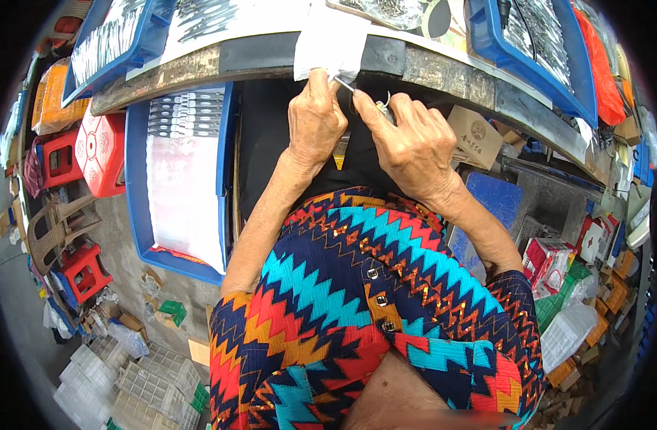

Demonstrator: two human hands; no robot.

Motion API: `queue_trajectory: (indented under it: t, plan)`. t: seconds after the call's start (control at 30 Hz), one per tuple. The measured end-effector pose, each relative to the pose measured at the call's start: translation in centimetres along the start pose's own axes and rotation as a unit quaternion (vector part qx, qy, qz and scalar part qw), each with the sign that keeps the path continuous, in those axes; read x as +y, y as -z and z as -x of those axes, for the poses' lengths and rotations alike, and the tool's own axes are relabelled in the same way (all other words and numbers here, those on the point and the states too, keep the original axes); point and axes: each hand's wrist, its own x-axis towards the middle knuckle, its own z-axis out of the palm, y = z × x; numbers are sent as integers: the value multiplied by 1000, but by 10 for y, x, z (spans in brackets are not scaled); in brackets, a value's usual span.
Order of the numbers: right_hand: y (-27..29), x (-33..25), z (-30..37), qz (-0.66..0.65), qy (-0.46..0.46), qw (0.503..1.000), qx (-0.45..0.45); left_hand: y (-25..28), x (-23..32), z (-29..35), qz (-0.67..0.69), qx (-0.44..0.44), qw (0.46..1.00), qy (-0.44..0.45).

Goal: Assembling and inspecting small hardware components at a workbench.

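My left hand (316,120) is closed at the table's front edge, its fingertips against a white cloth or paper (331,46) draped over that edge. Between my hands runs a thin, pale metal piece (344,84); its near end by the left fingertips is partly hidden. My right hand (416,147) curls with the index finger stretched toward this piece. Something small and shiny (383,107) shows within the right fingers, too covered to name. Left of my lap, a blue bin (136,179) holds a row of slender dark-and-silver handled items (185,115) over white sheeting.
On the worn wooden table (450,74) stand blue trays of slender metal pieces, one at left (151,43) and one at right (583,79). A cardboard box (477,136) sits under the table. Red stools (85,272) and pale plastic crates (153,380) stand on the left floor.
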Motion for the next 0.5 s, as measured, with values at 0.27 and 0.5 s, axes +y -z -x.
queue_trajectory:
  t: [0.27,0.5]
  plan:
    - [2,2,-4,-56,9,996,-75,-5,1,0,-43,14,999,-7]
    - [0,3,-8,-237,-123,958,-106,-11,1,1,-69,42,997,-5]
